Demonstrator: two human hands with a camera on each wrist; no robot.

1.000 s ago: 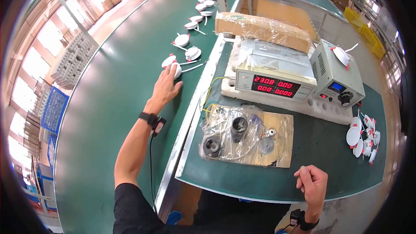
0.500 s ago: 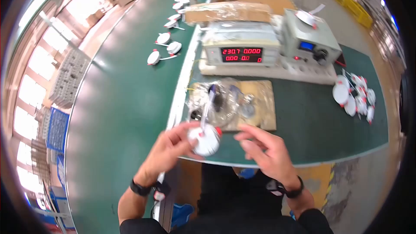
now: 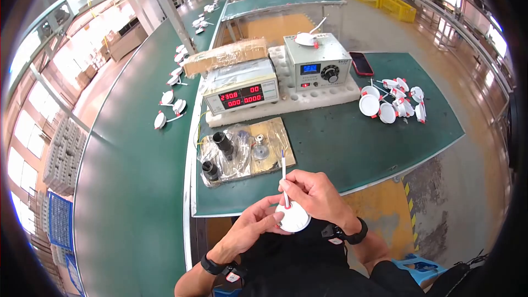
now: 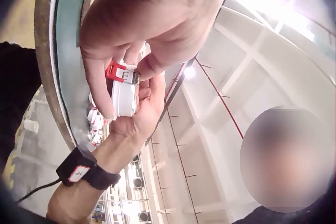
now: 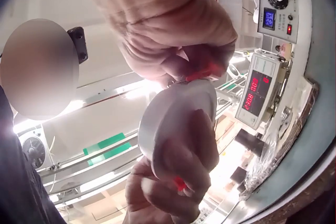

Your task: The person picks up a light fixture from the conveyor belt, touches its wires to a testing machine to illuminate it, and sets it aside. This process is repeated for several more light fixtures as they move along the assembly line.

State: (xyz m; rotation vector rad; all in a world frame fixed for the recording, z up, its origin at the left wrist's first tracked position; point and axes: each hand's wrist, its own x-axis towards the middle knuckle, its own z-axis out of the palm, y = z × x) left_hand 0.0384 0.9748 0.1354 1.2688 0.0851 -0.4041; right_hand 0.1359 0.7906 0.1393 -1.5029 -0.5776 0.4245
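In the head view, a round white downlight (image 3: 295,218) is in front of my body, near the table's front edge. My left hand (image 3: 253,226) grips it by the rim, thumb on its white back. My right hand (image 3: 318,195) pinches its short white cable (image 3: 284,169), which points up with a dark blue wire tip. A red spring clip (image 4: 114,70) with a metal coil shows on the downlight's side in the left wrist view. From the right wrist view, the white housing (image 5: 173,111) sits between both hands. Just beyond lies a film-wrapped board (image 3: 275,135) with black lamp sockets (image 3: 222,142).
Behind the board stand a power meter (image 3: 242,91) with red digits and a grey regulator box (image 3: 319,66), a downlight (image 3: 306,39) on top. A pile of downlights (image 3: 388,112) and a phone (image 3: 361,64) lie right. More downlights (image 3: 160,120) line the green conveyor (image 3: 132,176) on the left.
My left hand has picked a downlight off the conveyor and carried it to the front of my body. My right hand has come over and pinched its cable. The head view has turned right.
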